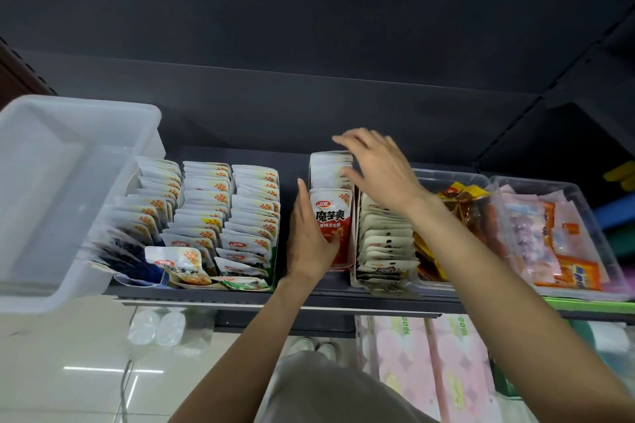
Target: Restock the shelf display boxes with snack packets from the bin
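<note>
Risks, largest first:

- Large translucent white plastic bin [51, 189]: perched at the left end of the dark metal shelf [343, 297], front edge apparently overhanging. Likely to tip or slide off if knocked by an elbow. Inside appears bare; no packets visible in it.
- Narrow white cardboard display box [314, 165], centre of shelf: packed with upright red-and-white foil snack packets [331, 216]. Prone to fanning forward and spilling over the front lip if support is removed abruptly.
- Left hand [309, 233]: fingers straight, pressed flat against the box's left side and the front packet; nothing gripped. Right hand [374, 168]: fingers spread and relaxed over the rear packets, touching their tops; no grasp evident. Uneven pressure liable to crease packets or skew the box.

Containers, largest first:

- Clear plastic tray [563, 187], far right: pink and orange wrapped snacks, lying loose.
- Second clear tray [446, 175], beside it: yellow and red-brown wrapped items, heaped.
- Three-row open display box [273, 251], left of centre: white packets standing in rows, several fallen at the front.
- White display box [354, 276], just right of the central one: pale packets stacked overlapping.
</note>
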Motion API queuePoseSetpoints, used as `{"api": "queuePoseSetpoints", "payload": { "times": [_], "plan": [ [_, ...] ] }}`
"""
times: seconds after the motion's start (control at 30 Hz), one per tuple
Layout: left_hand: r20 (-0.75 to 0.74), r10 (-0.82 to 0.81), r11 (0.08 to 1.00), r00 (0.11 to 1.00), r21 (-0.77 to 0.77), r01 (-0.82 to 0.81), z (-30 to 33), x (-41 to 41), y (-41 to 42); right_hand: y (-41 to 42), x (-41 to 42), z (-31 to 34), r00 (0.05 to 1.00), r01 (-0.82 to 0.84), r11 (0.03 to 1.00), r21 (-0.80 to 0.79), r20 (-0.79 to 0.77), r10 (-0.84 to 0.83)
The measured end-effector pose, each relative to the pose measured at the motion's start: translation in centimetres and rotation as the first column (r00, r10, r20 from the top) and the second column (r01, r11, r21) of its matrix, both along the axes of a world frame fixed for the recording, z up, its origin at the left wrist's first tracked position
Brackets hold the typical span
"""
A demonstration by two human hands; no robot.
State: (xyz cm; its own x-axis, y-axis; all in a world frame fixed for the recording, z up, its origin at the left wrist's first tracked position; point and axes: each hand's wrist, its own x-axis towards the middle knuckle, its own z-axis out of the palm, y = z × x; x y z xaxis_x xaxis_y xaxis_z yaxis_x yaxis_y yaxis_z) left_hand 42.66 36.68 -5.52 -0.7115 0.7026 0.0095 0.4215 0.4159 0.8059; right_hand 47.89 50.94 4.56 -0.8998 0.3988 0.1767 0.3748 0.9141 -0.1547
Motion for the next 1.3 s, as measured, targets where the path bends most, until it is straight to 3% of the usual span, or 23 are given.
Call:
{"api": "queuePoseSetpoints", "payload": {
  "times": [0.13,0.37,0.63,0.8,0.87,0.93,1.07,1.3],
  "plan": [
    [-0.002,-0.044,0.999,0.999,0.012,0.044,0.1,0.0,0.3,1.0,-1.0,-0.6,0.977,-0.003,0.99,-0.139,0.209,0.033],
    [0.012,-0.057,0.998,0.998,-0.034,0.057,-0.3,0.2,0.1,1.9,-1.6,-0.4,0.988,0.029,0.969,-0.244,0.157,0.009],
    [-0.095,-0.009,0.997,0.995,-0.079,0.001,-0.4,0.1,0.3,2.2,-2.7,-0.3,0.978,0.077,0.983,-0.166,0.206,-0.042],
    [0.192,-0.02,0.985,0.981,0.171,-0.014,0.6,-0.2,0.6,1.4,-1.1,0.4,0.99,0.113,0.96,-0.256,0.11,-0.088],
    [0.334,-0.005,0.964,0.942,0.251,-0.083,1.2,-0.7,1.1,0.4,0.4,1.0,0.988,0.15,0.963,-0.226,0.058,-0.14],
    [0.404,-0.03,0.948,0.914,0.302,-0.102,1.6,-1.3,1.7,-0.8,1.5,1.1,0.981,0.178,0.974,-0.142,0.109,-0.163],
    [0.332,-0.104,0.949,0.938,0.316,-0.006,1.6,-2.1,2.6,-1.7,1.4,-0.1,0.94,0.215,0.974,-0.068,0.287,-0.187],
    [0.209,-0.007,0.951,0.978,0.303,-0.058,1.4,-2.2,3.0,-0.2,-0.4,-1.4,0.919,0.344,0.936,-0.076,0.234,-0.318]
  ]
}}
